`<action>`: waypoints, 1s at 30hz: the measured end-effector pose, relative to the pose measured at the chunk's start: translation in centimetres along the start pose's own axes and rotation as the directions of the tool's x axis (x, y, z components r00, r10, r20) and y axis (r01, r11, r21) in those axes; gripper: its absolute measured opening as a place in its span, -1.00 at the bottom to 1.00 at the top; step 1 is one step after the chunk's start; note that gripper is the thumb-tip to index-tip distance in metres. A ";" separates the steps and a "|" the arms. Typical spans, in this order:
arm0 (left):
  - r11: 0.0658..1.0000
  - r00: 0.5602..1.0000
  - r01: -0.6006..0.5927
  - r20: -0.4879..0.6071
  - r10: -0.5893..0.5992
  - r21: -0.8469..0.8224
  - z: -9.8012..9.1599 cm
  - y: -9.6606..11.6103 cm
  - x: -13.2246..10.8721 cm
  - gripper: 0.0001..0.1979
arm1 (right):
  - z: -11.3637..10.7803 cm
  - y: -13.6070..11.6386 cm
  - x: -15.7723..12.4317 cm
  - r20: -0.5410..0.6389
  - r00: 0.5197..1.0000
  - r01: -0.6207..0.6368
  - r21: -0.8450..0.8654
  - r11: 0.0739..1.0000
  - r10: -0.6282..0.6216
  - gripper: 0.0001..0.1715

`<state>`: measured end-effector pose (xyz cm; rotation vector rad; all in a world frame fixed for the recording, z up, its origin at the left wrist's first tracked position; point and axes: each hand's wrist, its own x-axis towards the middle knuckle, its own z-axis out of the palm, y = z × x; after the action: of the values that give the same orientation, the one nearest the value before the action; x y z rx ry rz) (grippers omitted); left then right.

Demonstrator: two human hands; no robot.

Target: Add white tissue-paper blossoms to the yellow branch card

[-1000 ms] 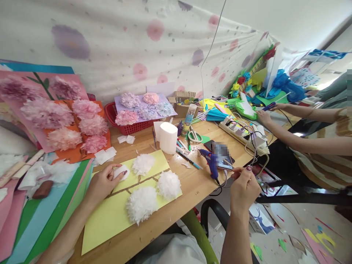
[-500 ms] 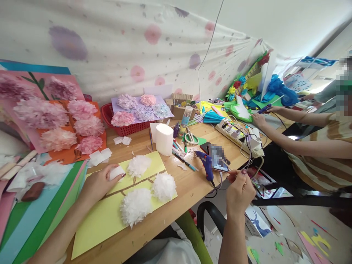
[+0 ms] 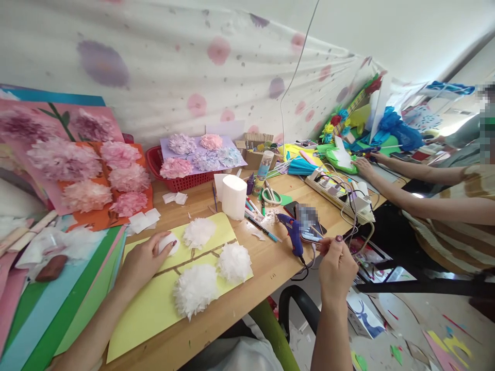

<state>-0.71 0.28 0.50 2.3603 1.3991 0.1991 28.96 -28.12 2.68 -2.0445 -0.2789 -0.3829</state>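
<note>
My left hand (image 3: 145,260) rests on a yellow card (image 3: 135,319), its fingers closed on a small white rounded piece of paper (image 3: 168,244). A brown branch (image 3: 204,252) runs across the card. Three fluffy white paper flowers lie along it: an upper one (image 3: 199,233), a right one (image 3: 234,262) and a lower one (image 3: 196,291). Past the table's front edge, my right hand (image 3: 337,265) is pinched shut. A thin tan stick (image 3: 316,231) seems to come out of its fingertips, over a phone (image 3: 308,220). A blue glue gun (image 3: 291,234) lies just left of the phone.
A white paper roll (image 3: 233,198) stands behind the card, near scissors (image 3: 271,195) and pens. A red basket (image 3: 185,181) carries a flower picture. Cables trail from a power strip (image 3: 336,196). Coloured sheets (image 3: 58,293) lie at left. Another person's hands (image 3: 365,167) work at right.
The view has shifted slightly, moving the table things a little to the right. The white piece in my left hand shows more of its rounded face. My right hand stays pinched.
</note>
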 end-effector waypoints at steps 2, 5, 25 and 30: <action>1.000 1.000 -0.018 -0.004 0.018 -0.011 0.0 -0.1 0.0 -0.42 | 0.1 0.2 -0.1 -0.017 1.000 -0.006 -0.001 1.000 0.006 -0.28; 0.999 0.999 -0.041 -0.023 0.040 -0.010 0.1 -0.4 0.1 -0.43 | 0.1 0.3 -0.2 -0.026 1.000 -0.001 0.008 1.000 0.001 -0.26; 0.972 0.990 -0.084 0.127 0.057 0.221 -0.2 0.6 0.9 -0.50 | -0.2 -1.9 -1.5 -0.568 0.811 0.460 0.473 0.752 -0.140 -0.36; 0.980 0.981 -0.113 0.174 0.084 0.167 -1.2 0.3 1.2 -0.50 | -0.1 -4.5 -3.8 -0.255 0.949 0.314 0.742 0.592 -0.185 -0.22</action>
<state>-0.21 1.51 1.66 2.5260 1.2679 -0.0974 23.89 -26.24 4.90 -1.0952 -0.5407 -0.4838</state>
